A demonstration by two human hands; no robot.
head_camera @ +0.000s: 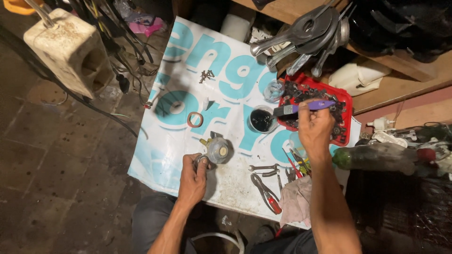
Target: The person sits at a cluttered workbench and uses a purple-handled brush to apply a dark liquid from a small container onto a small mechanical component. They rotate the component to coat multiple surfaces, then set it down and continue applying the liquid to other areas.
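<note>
My left hand (193,178) grips a round grey gas regulator (217,149) with brass fittings, resting on a white and blue printed sheet (188,70). My right hand (314,129) holds a purple-handled brush (306,107) whose dark head points left, just above a small clear cup of black liquid (262,119). A brown rubber ring (195,119) lies on the sheet left of the cup. A few dark screws (205,75) lie farther up the sheet.
A red tray (346,101) of dark small parts sits behind my right hand. Wrenches and red-handled pliers (266,190) lie beside a pink rag (295,200). A green bottle (376,157) lies at right. Metal pans (306,33) rest on a wooden shelf. A concrete block (66,49) stands at left.
</note>
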